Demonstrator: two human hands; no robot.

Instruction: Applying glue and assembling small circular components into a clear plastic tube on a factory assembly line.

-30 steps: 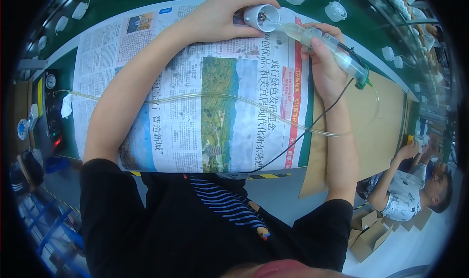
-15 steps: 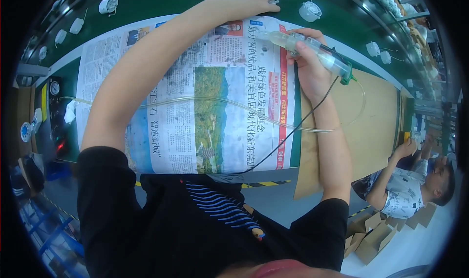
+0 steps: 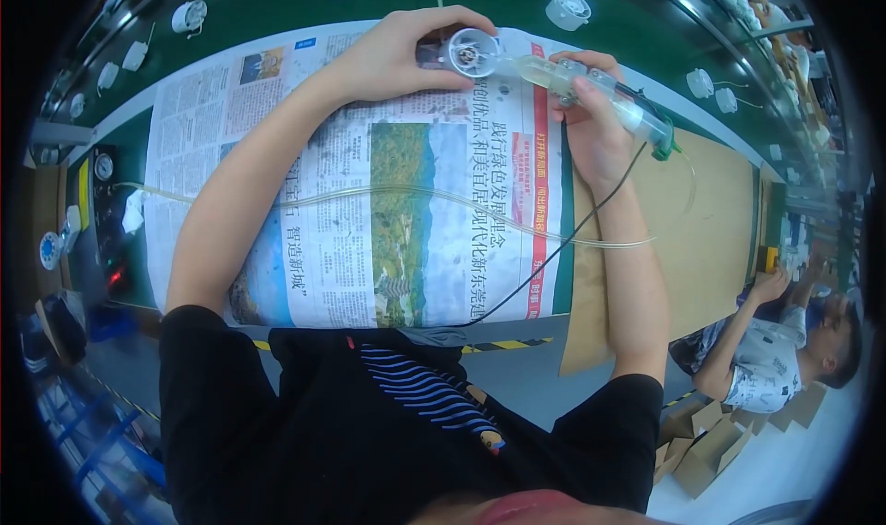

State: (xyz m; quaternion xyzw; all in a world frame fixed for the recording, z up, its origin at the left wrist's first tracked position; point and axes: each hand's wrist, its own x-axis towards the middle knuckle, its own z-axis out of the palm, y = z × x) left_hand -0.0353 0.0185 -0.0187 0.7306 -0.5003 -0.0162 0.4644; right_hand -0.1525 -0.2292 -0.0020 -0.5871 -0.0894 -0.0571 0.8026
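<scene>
Steadying a white cup before a syringe at the top of the frame

Near the upper centre, the left hand point(image 3: 392, 59) is clamped on a small white cup point(image 3: 471, 54), one finger along its upper side and another digit along its lower side. The cup lies tipped so that its opening faces the camera, with small dark and coppery parts visible inside.

Just right of it, the right hand point(image 3: 595, 124) is closed around a clear syringe point(image 3: 639, 117), thumb pressed on the near side and fingers wrapped round the far side. Its nozzle points left toward the cup's rim; I cannot tell whether the two touch. A green cap point(image 3: 664, 144) closes the syringe's rear end.

A clear hose point(image 3: 406, 189) runs across the newspaper point(image 3: 212, 165) from a dark control box point(image 3: 104, 239) at the left, while a black cord point(image 3: 544, 271) slants down from the syringe to the lower centre. Cardboard point(image 3: 697, 202) covers the bench at right. Along the upper green bench top point(image 3: 268, 17) sit more white round housings point(image 3: 568, 10), several with wires. Another person point(image 3: 761, 368) works at the lower right, near open cartons point(image 3: 711, 449).
</scene>
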